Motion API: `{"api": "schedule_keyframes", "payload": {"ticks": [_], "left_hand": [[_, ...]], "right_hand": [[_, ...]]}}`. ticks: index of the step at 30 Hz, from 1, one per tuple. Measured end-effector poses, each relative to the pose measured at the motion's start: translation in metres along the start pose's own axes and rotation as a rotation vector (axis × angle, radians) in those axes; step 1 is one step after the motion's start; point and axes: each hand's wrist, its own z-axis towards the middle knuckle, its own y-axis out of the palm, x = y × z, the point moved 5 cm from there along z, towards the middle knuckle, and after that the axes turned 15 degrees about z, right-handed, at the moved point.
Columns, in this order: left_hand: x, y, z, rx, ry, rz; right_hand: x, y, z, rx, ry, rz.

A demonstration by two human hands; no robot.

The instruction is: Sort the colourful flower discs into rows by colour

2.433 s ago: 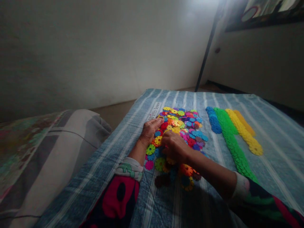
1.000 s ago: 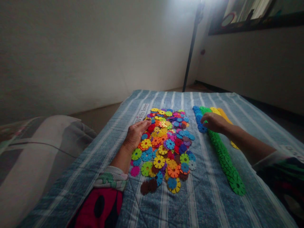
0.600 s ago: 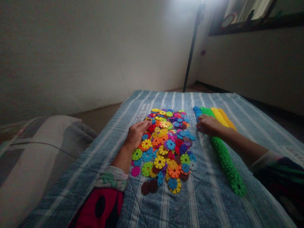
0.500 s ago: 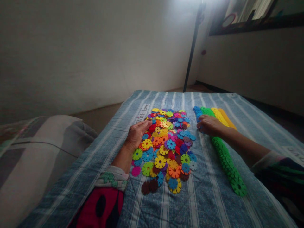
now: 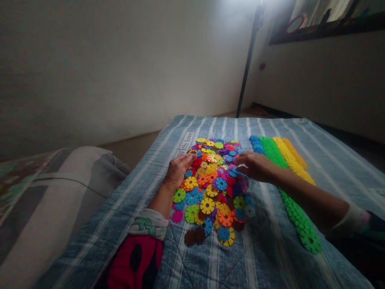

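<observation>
A loose heap of flat, notched plastic flower discs (image 5: 207, 205) in many colours lies on the striped cloth. My left hand (image 5: 179, 171) rests along the heap's left edge, fingers stretched out over a few discs near the far end, gripping nothing that I can see. Over the heap's right edge is my right hand (image 5: 255, 165), its fingers apart and close to some blue discs. Right of it lie rows of same-coloured discs: a short blue row (image 5: 256, 143), a long green row (image 5: 300, 224), a yellow row (image 5: 288, 154) and an orange row (image 5: 296, 153). My right forearm hides part of the green row.
A blue-and-white striped cloth (image 5: 210, 265) covers the surface under everything. To the left sits a grey and white cushion-like bundle (image 5: 75, 188). Beyond the far edge stands a dark pole (image 5: 247, 68) with a bright light above, near the walls.
My right hand has moved left, from beside the blue and green rows to the heap's right edge, and its fingers have parted. My left hand stays by the heap. The view has shifted slightly.
</observation>
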Motion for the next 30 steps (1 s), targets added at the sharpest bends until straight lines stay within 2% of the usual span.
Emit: {"api": "schedule_keyframes", "payload": {"ticks": [4,7,9,11,14,16,20,24,27,30], "left_hand": [[0.000,0.001,-0.002,0.005,-0.021,-0.018],[0.000,0.001,-0.002,0.005,-0.020,-0.026],[0.000,0.001,-0.002,0.002,-0.010,-0.028],[-0.001,0.001,-0.002,-0.002,-0.009,-0.033],[-0.001,0.001,-0.003,-0.005,-0.018,-0.042],[-0.001,0.001,-0.003,-0.002,-0.023,-0.049],[0.000,0.002,-0.004,0.008,-0.023,-0.053],[0.001,0.003,-0.006,0.008,-0.010,-0.054],[0.000,0.002,-0.006,0.008,0.002,-0.054],[-0.002,0.002,-0.004,0.009,0.003,-0.059]], "right_hand": [[-0.058,0.020,0.009,-0.090,-0.149,0.101],[-0.084,0.039,0.013,-0.156,-0.299,0.091],[-0.086,0.048,0.018,-0.182,-0.319,0.066],[-0.080,0.051,0.023,-0.179,-0.266,0.033],[-0.069,0.046,0.031,-0.144,-0.136,-0.015],[-0.069,0.041,0.032,-0.125,-0.087,-0.037],[-0.095,0.045,0.027,-0.132,-0.193,-0.001],[-0.119,0.064,0.014,-0.183,-0.280,0.060],[-0.122,0.075,0.002,-0.220,-0.301,0.069],[-0.117,0.074,-0.005,-0.256,-0.282,0.074]]}}
